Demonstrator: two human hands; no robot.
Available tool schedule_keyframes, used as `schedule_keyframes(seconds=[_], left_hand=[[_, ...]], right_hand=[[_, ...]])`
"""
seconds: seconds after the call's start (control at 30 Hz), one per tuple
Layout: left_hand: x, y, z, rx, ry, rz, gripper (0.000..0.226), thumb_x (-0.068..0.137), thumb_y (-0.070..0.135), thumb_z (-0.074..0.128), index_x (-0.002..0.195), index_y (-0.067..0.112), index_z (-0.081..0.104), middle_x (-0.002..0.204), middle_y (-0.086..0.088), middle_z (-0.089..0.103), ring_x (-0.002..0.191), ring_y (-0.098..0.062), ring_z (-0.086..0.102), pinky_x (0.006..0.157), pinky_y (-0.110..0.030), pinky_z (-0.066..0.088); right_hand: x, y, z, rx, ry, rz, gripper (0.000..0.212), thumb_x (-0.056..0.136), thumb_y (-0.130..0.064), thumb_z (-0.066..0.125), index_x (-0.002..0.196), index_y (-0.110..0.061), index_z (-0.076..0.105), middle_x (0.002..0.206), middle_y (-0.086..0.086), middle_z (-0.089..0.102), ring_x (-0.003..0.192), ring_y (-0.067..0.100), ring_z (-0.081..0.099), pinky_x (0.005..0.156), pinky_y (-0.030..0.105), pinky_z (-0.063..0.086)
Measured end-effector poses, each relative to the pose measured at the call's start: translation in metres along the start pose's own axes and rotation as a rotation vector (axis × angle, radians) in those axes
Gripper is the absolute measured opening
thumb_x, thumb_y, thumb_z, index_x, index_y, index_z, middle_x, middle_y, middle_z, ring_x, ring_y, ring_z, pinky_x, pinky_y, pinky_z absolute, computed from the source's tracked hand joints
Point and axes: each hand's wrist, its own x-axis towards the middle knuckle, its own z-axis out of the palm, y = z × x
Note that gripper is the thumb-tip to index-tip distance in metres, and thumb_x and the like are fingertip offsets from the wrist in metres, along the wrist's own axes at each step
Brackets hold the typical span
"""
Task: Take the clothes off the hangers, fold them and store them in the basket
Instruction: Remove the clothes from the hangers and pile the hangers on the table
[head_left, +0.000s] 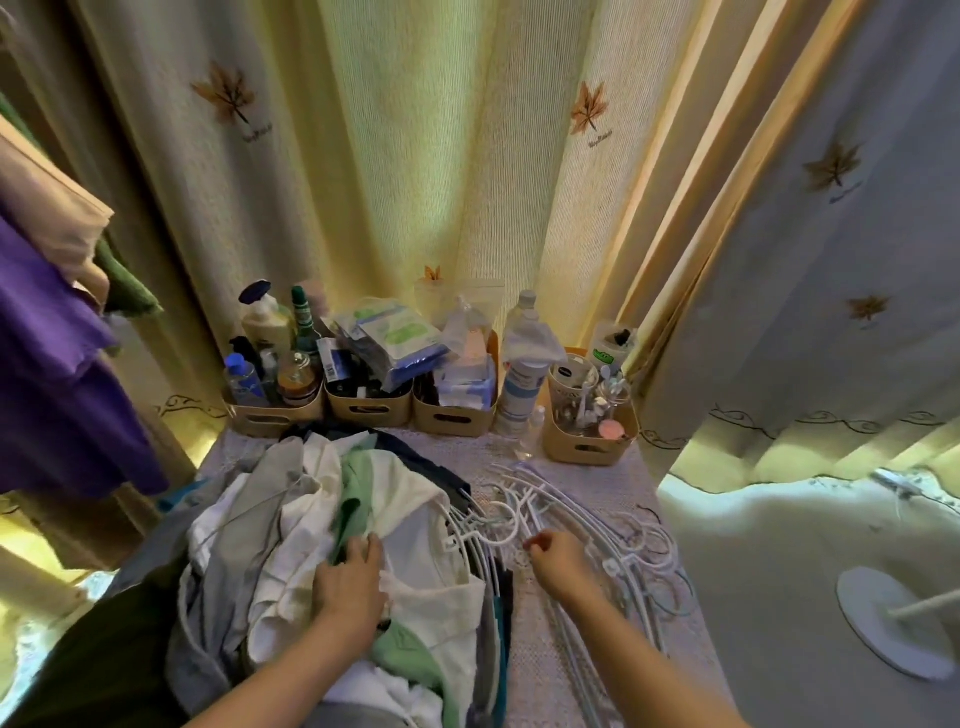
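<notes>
Clothes (291, 525) lie heaped on our table's (623, 478) left half, white hangers (498, 519) piled just beside them. Our left hand (350, 577) rests flat on the heap; our right hand (553, 558) curls over the hangers, its grip unclear to us.

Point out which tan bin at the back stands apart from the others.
The rightmost bin, holding glass jars; a white bottle separates it from the other three bins.
</notes>
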Motion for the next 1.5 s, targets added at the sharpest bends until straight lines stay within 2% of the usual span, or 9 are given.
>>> schedule_keyframes(seconds=[0.27, 0.4, 0.5, 0.6, 0.87, 1.1, 1.23, 1.37, 1.5], left_hand=[[-0.009, -0.022, -0.006, -0.072, -0.11, -0.071, 0.081, 0.088, 0.055, 0.052, 0.147, 0.014, 0.016, 0.154, -0.011, 0.018, 0.125, -0.024, 0.048, 0.093, -0.032, 0.041], [-0.007, 0.003, -0.008, -0.146, 0.049, 0.241, 0.055, 0.092, 0.026, 0.055, 0.141, 0.019, 0.032, 0.144, -0.002, 0.036, 0.129, -0.021, 0.041, 0.1, -0.033, 0.034], [-0.01, 0.019, 0.001, -0.322, 0.067, 0.562, 0.042, 0.094, 0.028, 0.052, 0.134, 0.022, 0.046, 0.136, 0.001, 0.048, 0.124, -0.016, 0.045, 0.101, -0.027, 0.032], [-0.018, 0.021, 0.004, -0.488, 0.059, 0.621, 0.028, 0.092, 0.033, 0.053, 0.117, 0.021, 0.056, 0.116, -0.001, 0.062, 0.11, -0.021, 0.056, 0.088, -0.026, 0.037], [-0.043, 0.02, -0.022, -0.586, 0.066, 0.753, 0.02, 0.087, 0.039, 0.055, 0.093, 0.021, 0.062, 0.091, -0.006, 0.069, 0.091, -0.018, 0.063, 0.07, -0.023, 0.04], [-0.037, 0.013, -0.029, -0.69, -0.077, 0.729, 0.018, 0.084, 0.038, 0.06, 0.09, 0.021, 0.062, 0.086, 0.0, 0.065, 0.071, 0.001, 0.051, 0.066, -0.01, 0.034], [-0.023, 0.016, -0.01, -0.898, -0.172, 0.509, 0.021, 0.092, 0.04, 0.056, 0.084, 0.023, 0.064, 0.069, 0.013, 0.061, 0.059, 0.009, 0.051, 0.065, -0.014, 0.043], [0.005, 0.008, -0.004, -0.986, 0.096, 0.164, 0.01, 0.092, 0.021, 0.058, 0.095, 0.021, 0.049, 0.095, 0.003, 0.056, 0.078, -0.009, 0.056, 0.077, -0.028, 0.052], [0.032, 0.003, -0.015, -0.874, 0.194, 0.025, 0.052, 0.085, 0.019, 0.066, 0.128, 0.013, 0.037, 0.13, -0.006, 0.033, 0.109, -0.017, 0.046, 0.091, -0.023, 0.04]], right_hand=[[0.005, -0.026, 0.056, 0.078, -0.265, 0.096, 0.021, 0.088, -0.002, 0.044, 0.069, -0.01, 0.041, 0.074, 0.013, 0.043, 0.07, 0.021, 0.043, 0.066, 0.029, 0.033], [0.004, -0.03, 0.052, 0.298, -0.312, 0.096, 0.025, 0.094, -0.006, 0.052, 0.069, -0.007, 0.05, 0.06, 0.009, 0.045, 0.05, 0.015, 0.043, 0.05, 0.024, 0.038], [0.0, -0.04, 0.049, 0.361, -0.345, 0.006, 0.008, 0.094, -0.017, 0.059, 0.093, -0.009, 0.061, 0.067, 0.005, 0.055, 0.057, 0.013, 0.051, 0.054, 0.024, 0.044], [0.003, -0.047, 0.047, 0.323, -0.343, -0.033, 0.02, 0.095, -0.019, 0.056, 0.113, -0.01, 0.056, 0.067, 0.003, 0.053, 0.055, 0.012, 0.049, 0.048, 0.021, 0.041], [0.015, -0.076, 0.059, 0.172, -0.188, -0.112, 0.028, 0.094, -0.018, 0.056, 0.099, 0.008, 0.065, 0.076, 0.01, 0.055, 0.071, 0.018, 0.051, 0.058, 0.025, 0.037], [0.012, -0.081, 0.049, 0.331, -0.316, -0.078, 0.019, 0.095, -0.019, 0.058, 0.108, -0.006, 0.063, 0.062, 0.001, 0.046, 0.049, 0.011, 0.043, 0.048, 0.022, 0.042], [-0.001, -0.072, 0.041, 0.397, -0.444, -0.105, 0.012, 0.095, -0.025, 0.057, 0.103, -0.016, 0.06, 0.073, 0.001, 0.052, 0.054, 0.009, 0.052, 0.05, 0.021, 0.047], [-0.016, -0.066, 0.036, 0.404, -0.422, -0.086, 0.018, 0.097, -0.024, 0.053, 0.114, -0.018, 0.051, 0.079, 0.004, 0.05, 0.062, 0.013, 0.054, 0.05, 0.025, 0.055], [-0.032, -0.068, 0.035, 0.354, -0.448, -0.157, 0.024, 0.099, -0.023, 0.048, 0.121, -0.014, 0.048, 0.075, 0.002, 0.049, 0.056, 0.008, 0.054, 0.05, 0.024, 0.054]])
